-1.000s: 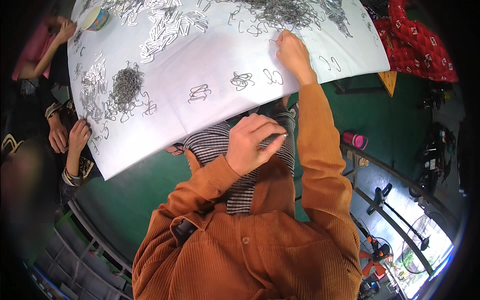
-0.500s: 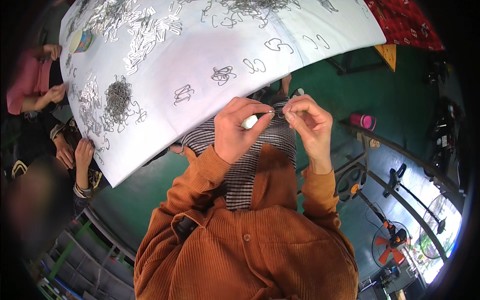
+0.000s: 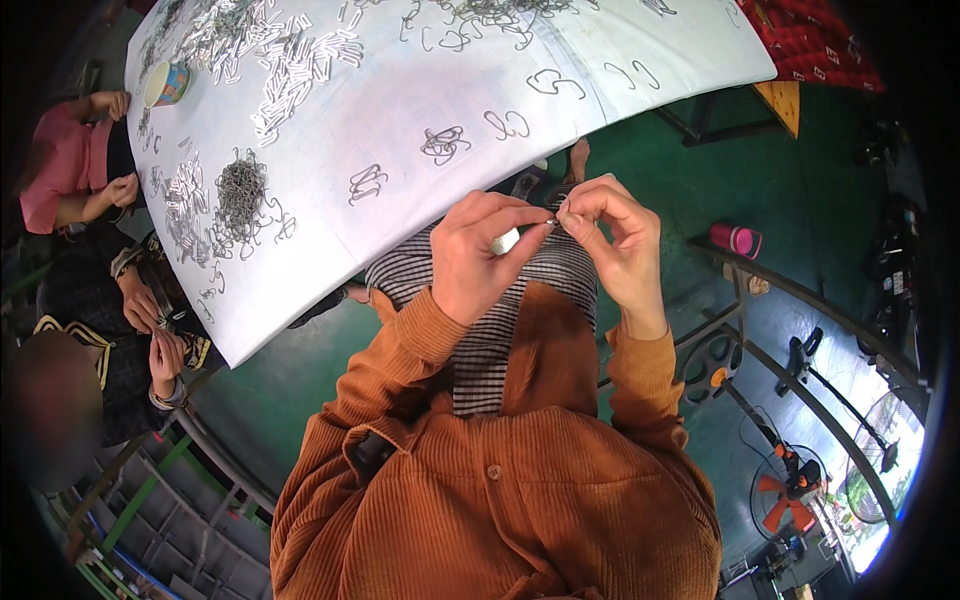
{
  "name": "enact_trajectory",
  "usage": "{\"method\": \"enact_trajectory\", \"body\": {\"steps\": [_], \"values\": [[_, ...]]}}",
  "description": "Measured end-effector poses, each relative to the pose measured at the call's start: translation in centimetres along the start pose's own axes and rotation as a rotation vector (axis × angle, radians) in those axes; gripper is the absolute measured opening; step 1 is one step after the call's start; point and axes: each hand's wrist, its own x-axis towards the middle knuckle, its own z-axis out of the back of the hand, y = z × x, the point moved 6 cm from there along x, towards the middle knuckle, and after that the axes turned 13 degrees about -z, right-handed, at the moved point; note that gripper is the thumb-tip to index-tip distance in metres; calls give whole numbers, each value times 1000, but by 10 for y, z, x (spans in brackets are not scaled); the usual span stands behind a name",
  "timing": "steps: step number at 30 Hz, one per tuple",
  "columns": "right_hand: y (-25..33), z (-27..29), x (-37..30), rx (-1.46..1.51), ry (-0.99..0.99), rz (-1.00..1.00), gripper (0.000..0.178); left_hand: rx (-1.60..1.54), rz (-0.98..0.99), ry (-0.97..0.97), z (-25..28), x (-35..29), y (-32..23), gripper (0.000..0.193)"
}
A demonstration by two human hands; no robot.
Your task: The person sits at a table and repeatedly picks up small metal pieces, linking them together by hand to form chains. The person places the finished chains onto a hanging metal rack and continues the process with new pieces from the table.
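Observation:
Over my lap, just past the table edge, my left hand (image 3: 470, 255) pinches a small shiny piece (image 3: 551, 222) between thumb and forefinger. Something white (image 3: 505, 241) is tucked in its curled fingers; what it is I cannot make out. My right hand (image 3: 622, 240) is closed close by, thumb against forefinger, on a thin bent wire hook (image 3: 563, 203), mostly hidden by the fingers. The two sets of fingertips meet or nearly touch. Beyond them on the table lie a few wire hooks (image 3: 367, 184) and a small tangle of hooks (image 3: 443, 145).
The white-covered table (image 3: 340, 130) bears a hook pile (image 3: 241, 190), a heap of short white tubes (image 3: 310, 55) and a paper cup (image 3: 167, 84). Two other people sit at the left, one in a pink top (image 3: 65, 165). A pink tumbler (image 3: 735, 239) and a fan (image 3: 785, 500) are at the right.
My right hand has moved slightly left, bringing its fingertips up to those of my left hand. At the left, a co-worker's hands have drawn back from the table edge.

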Motion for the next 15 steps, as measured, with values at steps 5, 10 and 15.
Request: {"method": "enact_trajectory", "body": {"steps": [5,10,15], "values": [[6,-4,-5,69,-18,64,6,-20,12,27,-1,-2,-2,16],[3,-4,-16,190,-31,102,8,79,87,63,34,-4,31,28],[7,0,-22,184,-53,121,7,383,182,-118,132,-10,94,26]]}}
